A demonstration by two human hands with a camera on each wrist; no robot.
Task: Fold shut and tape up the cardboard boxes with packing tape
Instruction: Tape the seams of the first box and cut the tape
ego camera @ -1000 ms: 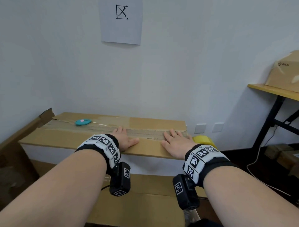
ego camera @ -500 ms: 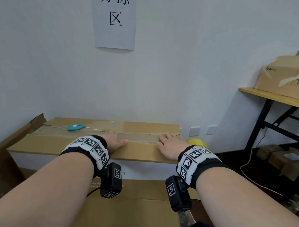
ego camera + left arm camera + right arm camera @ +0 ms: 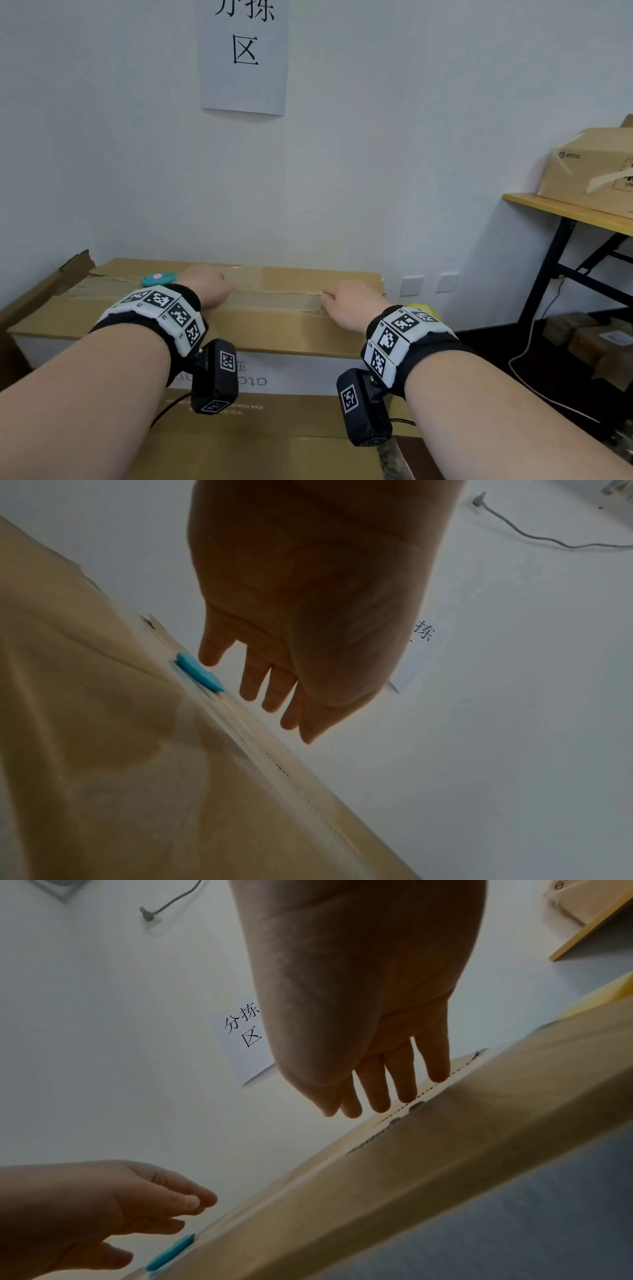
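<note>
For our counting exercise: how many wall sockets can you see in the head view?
2. Both white square wall sockets sit low on the wall right of the long brown cardboard box: one nearer it, one further right. Others may be hidden.

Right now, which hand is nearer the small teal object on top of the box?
Left. The left hand hangs just right of the teal object, fingertips close to it in the left wrist view. The right hand is farther right along the taped seam.

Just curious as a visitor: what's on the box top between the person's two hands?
Only the taped centre seam of the cardboard box lies between the left hand and right hand; the head view shows nothing else there.
</note>
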